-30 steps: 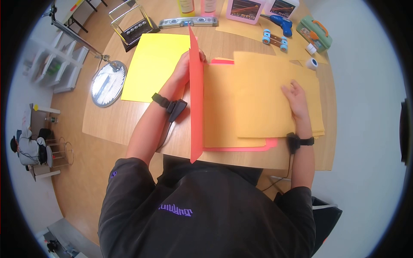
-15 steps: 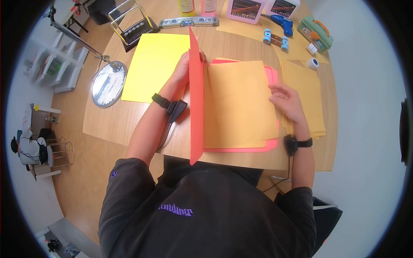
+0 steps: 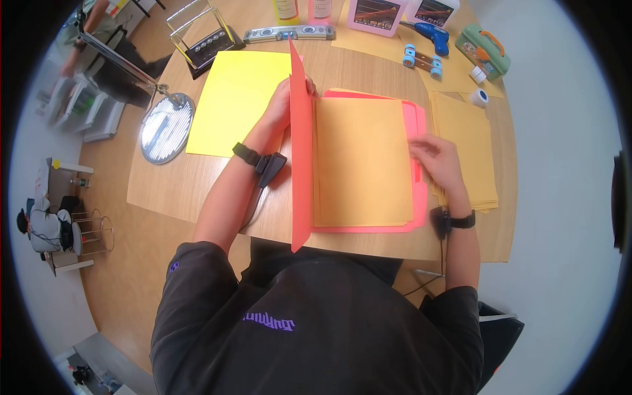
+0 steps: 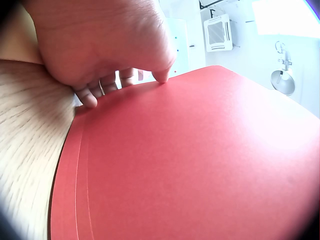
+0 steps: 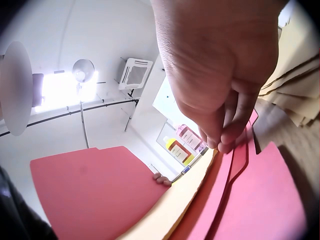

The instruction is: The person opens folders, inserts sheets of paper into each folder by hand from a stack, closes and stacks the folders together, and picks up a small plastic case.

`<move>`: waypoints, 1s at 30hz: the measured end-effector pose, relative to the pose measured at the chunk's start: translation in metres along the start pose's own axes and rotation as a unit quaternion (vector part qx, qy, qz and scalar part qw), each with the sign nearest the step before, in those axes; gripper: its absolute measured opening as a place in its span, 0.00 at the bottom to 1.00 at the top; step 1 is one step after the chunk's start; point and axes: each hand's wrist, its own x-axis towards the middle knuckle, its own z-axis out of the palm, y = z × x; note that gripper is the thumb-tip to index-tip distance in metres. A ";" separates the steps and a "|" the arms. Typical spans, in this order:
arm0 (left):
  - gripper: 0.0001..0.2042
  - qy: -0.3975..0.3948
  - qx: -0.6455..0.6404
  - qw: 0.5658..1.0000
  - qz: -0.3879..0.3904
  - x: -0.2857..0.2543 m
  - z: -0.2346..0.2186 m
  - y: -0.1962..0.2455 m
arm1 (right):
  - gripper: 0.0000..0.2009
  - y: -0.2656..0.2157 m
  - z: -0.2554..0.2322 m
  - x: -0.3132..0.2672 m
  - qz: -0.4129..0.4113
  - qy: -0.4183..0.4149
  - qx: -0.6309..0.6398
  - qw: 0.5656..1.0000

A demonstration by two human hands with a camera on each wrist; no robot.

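Observation:
A red paper folder lies on the table with its left cover standing upright. My left hand grips that cover near its far end, the fingers wrapped over the edge in the left wrist view. Inside the folder lies a stack of tan paper sheets, and pink-red tabbed folders stick out from beneath at the right. My right hand pinches the sheets' right edge; in the right wrist view its thumb and fingertips meet at that edge.
Another pile of tan sheets lies to the right. Yellow sheets lie left. Behind stand a spirit level, a Newton's cradle, bottles, a blue tool, a toy car chassis and a green case.
My right hand has brought tan paper from the right pile onto the stack in the folder, where it now lies squared. The left hand stays put. Another person has appeared at back left.

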 end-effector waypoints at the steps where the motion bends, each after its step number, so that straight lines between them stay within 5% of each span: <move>1: 0.12 0.000 0.000 1.000 0.000 -0.001 0.002 0.001 | 0.10 -0.001 0.001 0.000 -0.024 0.016 -0.046 0.999; 8: 0.13 0.010 0.008 1.000 0.012 -0.004 0.007 0.006 | 0.08 -0.005 -0.003 -0.004 -0.054 -0.019 -0.090 0.994; 11: 0.13 0.010 0.001 1.000 0.005 -0.003 0.003 0.003 | 0.08 -0.007 -0.014 -0.001 -0.068 0.054 -0.069 0.994; 14: 0.14 -0.001 0.000 1.000 0.014 0.000 0.000 -0.001 | 0.12 -0.012 -0.043 -0.003 -0.033 0.160 -0.223 0.961; 16: 0.14 -0.002 0.007 1.000 0.020 0.000 0.001 0.000 | 0.22 0.007 -0.068 -0.005 -0.081 0.270 -0.416 0.865; 17: 0.14 0.000 0.000 1.000 0.019 -0.002 0.004 0.002 | 0.22 0.022 -0.081 -0.005 -0.081 0.270 -0.416 0.865; 19: 0.14 0.000 -0.008 1.000 0.019 -0.002 0.004 0.002 | 0.31 0.044 -0.100 -0.006 -0.040 0.292 -0.547 0.783; 25: 0.14 -0.006 -0.001 0.999 0.035 0.001 0.000 -0.002 | 0.35 0.037 -0.109 -0.003 0.132 0.211 -0.539 0.805; 30: 0.13 0.006 -0.023 0.999 0.035 0.000 0.003 -0.001 | 0.34 0.029 -0.102 -0.008 0.117 0.235 -0.535 0.803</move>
